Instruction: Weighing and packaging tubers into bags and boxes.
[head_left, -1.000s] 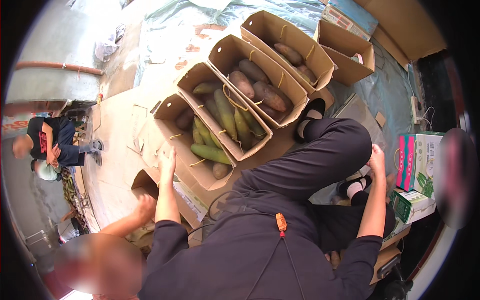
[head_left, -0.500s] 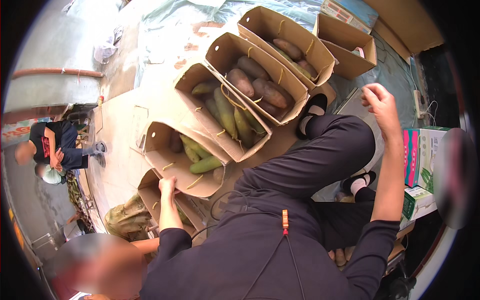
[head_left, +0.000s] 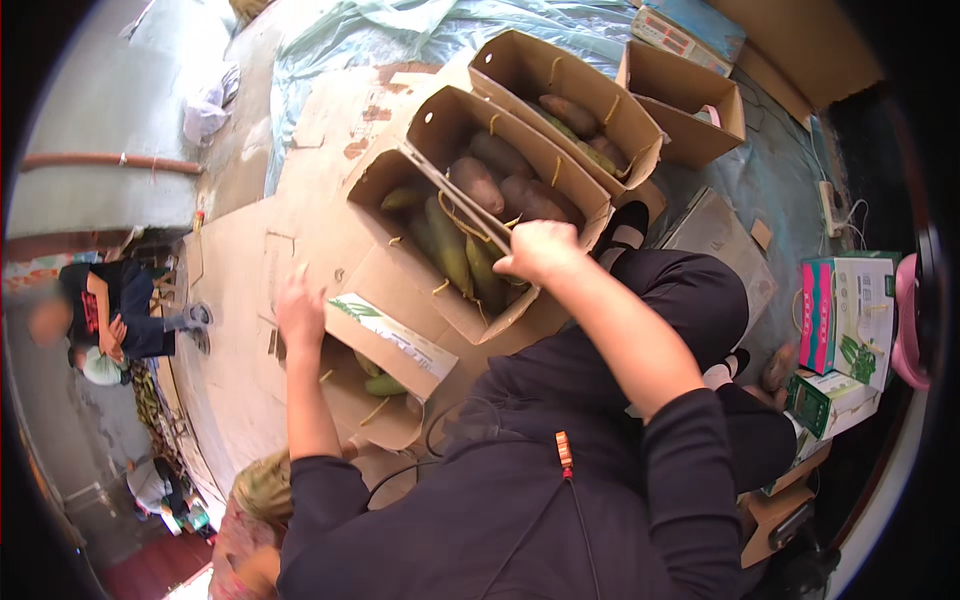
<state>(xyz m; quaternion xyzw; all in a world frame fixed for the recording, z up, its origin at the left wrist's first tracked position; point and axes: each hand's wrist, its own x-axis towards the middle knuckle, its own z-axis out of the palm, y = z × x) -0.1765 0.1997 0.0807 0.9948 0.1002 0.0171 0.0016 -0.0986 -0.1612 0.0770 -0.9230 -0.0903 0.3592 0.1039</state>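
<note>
On a carton [head_left: 415,268], the right hand [head_left: 545,250] clamps its fingers; the left hand [head_left: 301,312], empty, has them parted.

Flat tan cardboard sheets [head_left: 235,250] cover the middle of the greyish floor [head_left: 247,115]; wrinkled, translucent bluish plastic sheeting [head_left: 400,40] spreads along its far edge. Beyond its left edge, a pale grey wall [head_left: 120,196] carries a reddish-brown pipe [head_left: 110,161].

A reddish pipe [head_left: 110,161] runs near a whitish plastic bag [head_left: 207,117].
</note>
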